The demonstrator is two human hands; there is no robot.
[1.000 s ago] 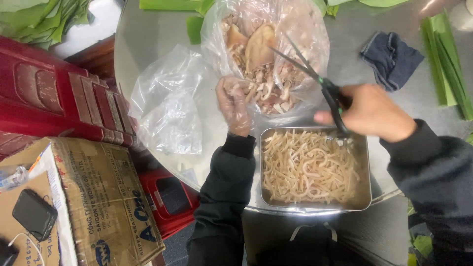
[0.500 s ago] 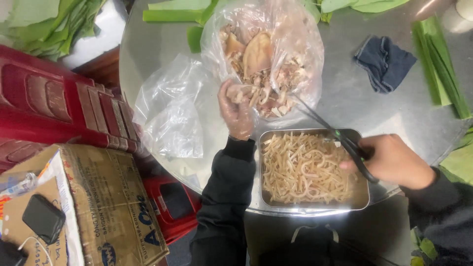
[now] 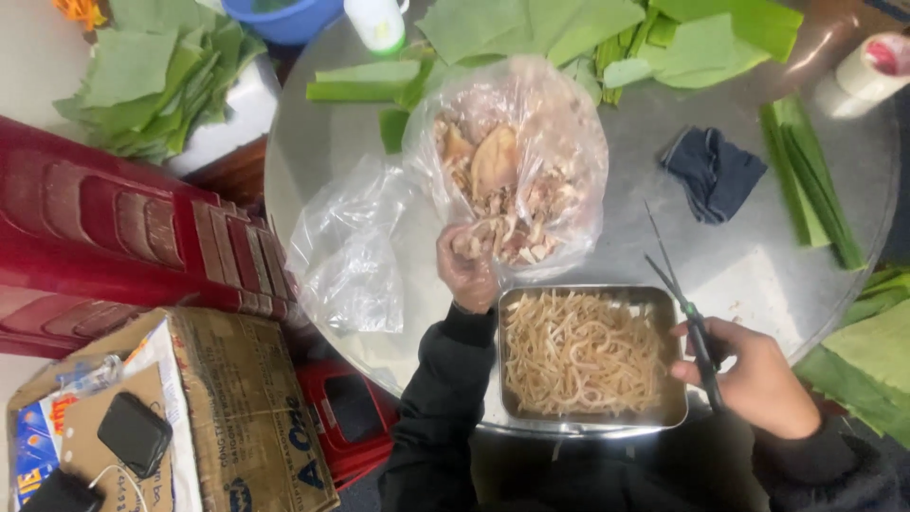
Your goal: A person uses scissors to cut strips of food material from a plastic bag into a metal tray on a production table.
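the left hand [image 3: 466, 270], in a thin clear glove, is closed on the near edge of a clear plastic bag [image 3: 517, 161] full of pale cooked meat pieces, gripping it just beyond the far left corner of a metal tray [image 3: 664, 299]. the right hand [image 3: 754, 374] is curled around the handles of a pair of scissors [image 3: 682, 303], whose blades are parted and point away over the tray's right edge. the tray is rectangular and shiny, filled with thin tan shreds, and sits at the near edge of a round steel worktop [image 3: 758, 256].

left of the meat bag lies an empty crumpled plastic bag [image 3: 346, 256]. to the right, a dark blue cloth [image 3: 713, 171] is bunched up, with folded green leaf strips [image 3: 810, 180] beside it. flat green leaves [image 3: 607, 33] cover the far side, partly behind the meat bag. a roll of tape [image 3: 872, 66] stands at the far right, cut off by the frame.

off the worktop to the left stand red plastic stools [image 3: 114, 246] and a worn cardboard box [image 3: 237, 408] with a black pouch [image 3: 135, 433] on it. a blue bowl [image 3: 284, 17] at the far edge is mostly out of view.
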